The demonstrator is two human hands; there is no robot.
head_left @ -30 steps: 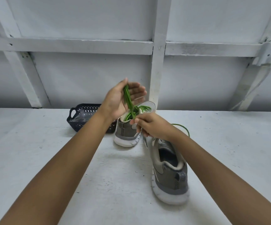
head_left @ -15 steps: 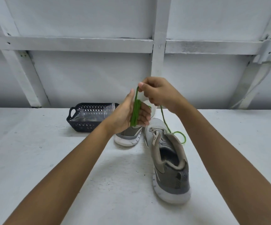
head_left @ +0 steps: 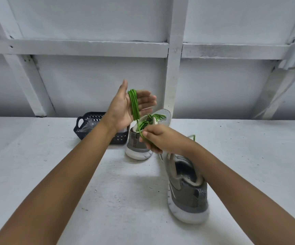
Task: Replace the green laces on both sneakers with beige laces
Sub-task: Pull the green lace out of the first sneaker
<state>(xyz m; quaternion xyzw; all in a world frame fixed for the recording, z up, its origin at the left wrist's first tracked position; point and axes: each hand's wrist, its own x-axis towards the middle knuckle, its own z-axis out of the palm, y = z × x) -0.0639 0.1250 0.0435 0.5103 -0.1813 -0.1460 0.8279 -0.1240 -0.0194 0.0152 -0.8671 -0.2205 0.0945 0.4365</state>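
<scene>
Lower right: near sneaker (head_left: 189, 197), unlaced, on bench (head_left: 37, 147). Centre: right hand (head_left: 162, 139), grip pinching green lace (head_left: 134, 105). Left hand (head_left: 125, 108), fingers straight, lace coiled round palm. Behind: far sneaker (head_left: 136, 144), green-laced; basket (head_left: 93, 114). Step: coiling the removed lace. Next probably: finish the coil, set it aside.

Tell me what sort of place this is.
Probably a plain workbench in a workshop or storage room, though I can't be sure: a bare white-painted table, a white wall braced with painted beams, and a black basket beside two sneakers being worked on.
</scene>
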